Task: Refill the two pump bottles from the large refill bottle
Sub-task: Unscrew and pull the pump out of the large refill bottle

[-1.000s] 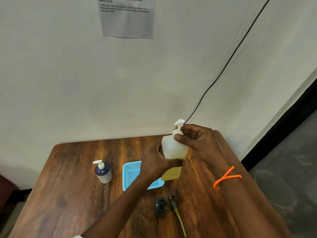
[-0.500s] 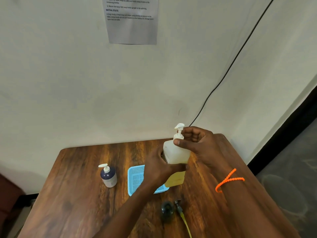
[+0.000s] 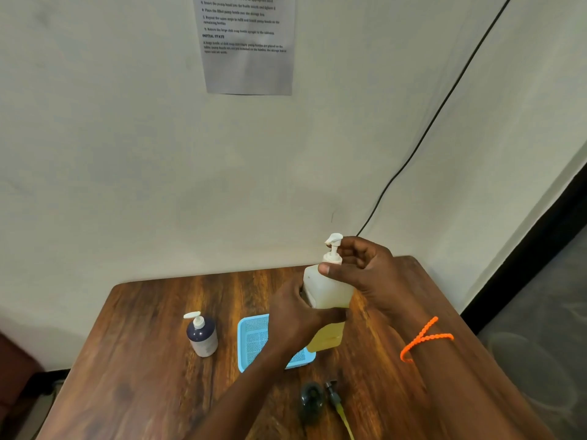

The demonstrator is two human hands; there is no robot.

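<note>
A translucent white pump bottle with yellow liquid in its lower part is held above the wooden table. My left hand grips its body from the left. My right hand pinches the white pump collar at the bottle's neck. A small dark blue pump bottle with a white pump stands upright to the left. Near the front edge sits a small dark bottle, and beside it lies a loose dark pump head with a yellowish tube.
A light blue mesh basket sits mid-table, partly under my left forearm. The table stands against a white wall bearing a printed sheet and a black cable. Its right edge drops to a grey floor.
The camera view has tilted up and shifted, showing more of the wall sheet. Both hands stay on the white pump bottle; my right fingers have shifted a little at the pump collar.
</note>
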